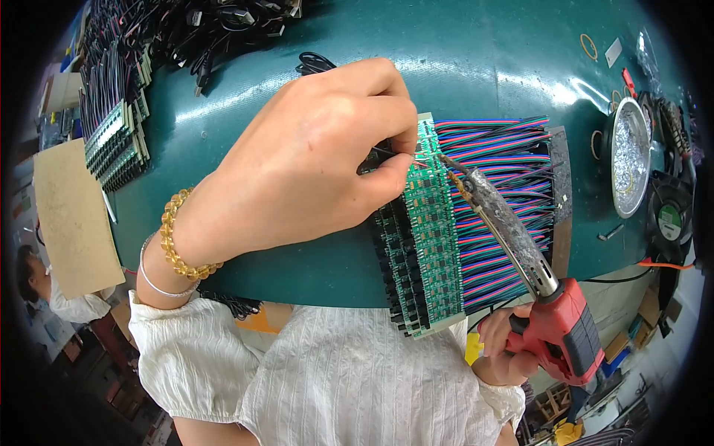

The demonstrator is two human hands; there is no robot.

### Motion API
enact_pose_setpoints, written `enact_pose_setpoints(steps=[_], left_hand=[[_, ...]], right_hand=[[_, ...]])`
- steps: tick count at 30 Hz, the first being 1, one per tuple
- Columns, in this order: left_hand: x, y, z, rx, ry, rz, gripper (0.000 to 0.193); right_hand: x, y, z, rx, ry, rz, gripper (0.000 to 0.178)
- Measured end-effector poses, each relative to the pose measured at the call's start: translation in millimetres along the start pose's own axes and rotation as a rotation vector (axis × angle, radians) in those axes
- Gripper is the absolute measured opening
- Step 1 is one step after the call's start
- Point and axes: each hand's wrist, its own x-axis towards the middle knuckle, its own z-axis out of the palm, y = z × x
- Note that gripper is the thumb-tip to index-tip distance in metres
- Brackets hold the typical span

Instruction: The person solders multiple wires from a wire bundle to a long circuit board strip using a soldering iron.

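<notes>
My left hand (320, 145) pinches a thin black cable (382, 149) between thumb and fingers, its end by the upper part of a green circuit board panel (437, 245). Most of that cable is hidden behind my fingers. In my right hand (504, 343), at the lower right, is a red-handled soldering gun (574, 327) with a long metal barrel. Its brownish tip lies at the panel's upper right edge, close to my left fingertips. Rows of red, blue, green and black wires (498, 215) run rightward from the panel. Black parts line its left side.
A metal bowl (630, 157) of silvery bits and a black fan (671, 215) stand at the right. Finished-looking boards with cables (115, 137) and a heap of black cables (216, 26) lie at the upper left. Cardboard (78, 223) sits at the left edge; another person is beyond.
</notes>
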Motion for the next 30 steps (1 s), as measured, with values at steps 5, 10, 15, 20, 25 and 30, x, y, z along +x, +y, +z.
enact_pose_setpoints(steps=[5, 10, 15, 20, 25, 30], left_hand=[[-2, 1, 1, -0.007, 0.013, -0.017, 0.012], [-3, 8, 4, -0.014, 0.024, -0.071, 0.012], [-2, 13, 8, 0.03, 0.063, -0.091, 0.014], [0, 14, 9, 0.045, 0.042, -0.126, 0.014], [0, 13, 6, 0.046, 0.008, -0.139, 0.014], [5, 16, 4, 0.046, -0.025, -0.151, 0.013]], right_hand=[[12, -8, -8, 0.053, -0.029, -0.037, 0.082], [9, -17, -11, 0.491, -0.085, 0.184, 0.017], [-8, -6, -4, 0.023, -0.032, 0.03, 0.085], [-3, -5, -5, 0.061, -0.093, 0.026, 0.087], [-6, -1, -6, 0.135, -0.119, 0.02, 0.087], [-19, 1, -7, 0.036, -0.066, 0.124, 0.087]])
